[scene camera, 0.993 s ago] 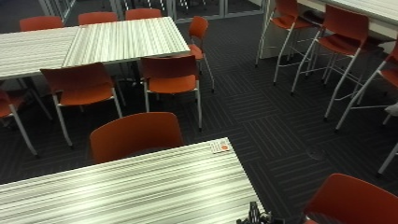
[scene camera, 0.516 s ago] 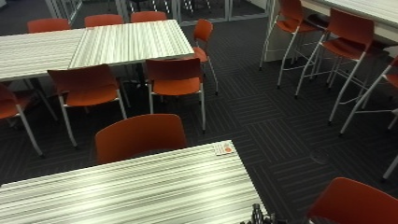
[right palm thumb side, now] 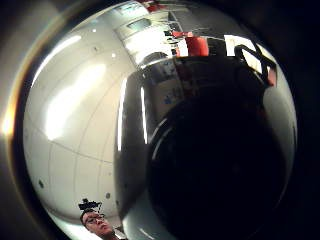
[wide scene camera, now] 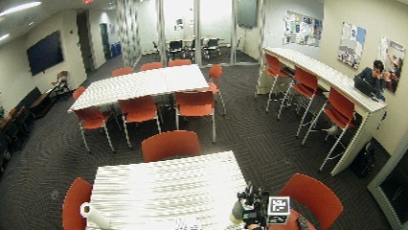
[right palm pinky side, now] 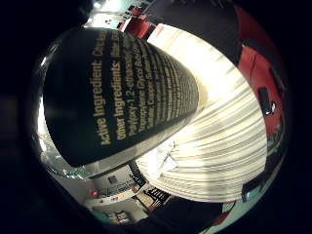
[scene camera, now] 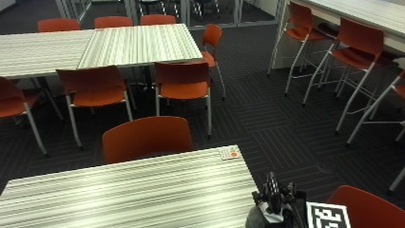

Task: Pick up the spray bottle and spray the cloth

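The spray bottle (right palm pinky side: 122, 92) has a black label with yellow print and fills the little finger side palm view, right against my gloved right hand. In the thumb side palm view its dark body (right palm thumb side: 210, 150) blocks most of the ceiling. My right hand (scene camera: 275, 202) shows at the near right corner of the striped table (scene camera: 126, 190) and grips the bottle. A crumpled white cloth (right palm pinky side: 158, 161) lies on the table beyond the bottle's base. In the wide outside view the cloth (wide scene camera: 188, 223) lies at the table's near edge, left of the hand (wide scene camera: 252, 211).
A paper towel roll (wide scene camera: 92, 215) lies at the table's near left corner. A small card (scene camera: 229, 153) sits at its far right corner. Orange chairs stand around it, one (scene camera: 147, 137) at the far side and one (scene camera: 370, 209) beside my hand.
The outside camera has shifted a little. My gloved hand shows higher above the bottom edge than before.
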The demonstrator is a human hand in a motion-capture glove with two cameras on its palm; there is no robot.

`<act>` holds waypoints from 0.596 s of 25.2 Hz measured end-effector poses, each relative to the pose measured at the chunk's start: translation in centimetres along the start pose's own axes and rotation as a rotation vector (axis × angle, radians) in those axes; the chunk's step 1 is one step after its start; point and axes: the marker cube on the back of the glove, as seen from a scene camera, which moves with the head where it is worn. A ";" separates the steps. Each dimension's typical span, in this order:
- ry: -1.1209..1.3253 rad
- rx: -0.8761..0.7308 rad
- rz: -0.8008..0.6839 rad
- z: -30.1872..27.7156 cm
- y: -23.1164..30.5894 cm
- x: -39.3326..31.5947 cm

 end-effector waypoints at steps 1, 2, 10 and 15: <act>0.000 0.006 -0.019 -0.2 -0.2 -1.2; 0.002 0.011 -0.038 -0.4 -0.3 -2.2; 0.012 0.024 -0.063 -1.9 -0.7 -4.3; 0.022 0.008 -0.050 -1.3 -0.1 -3.5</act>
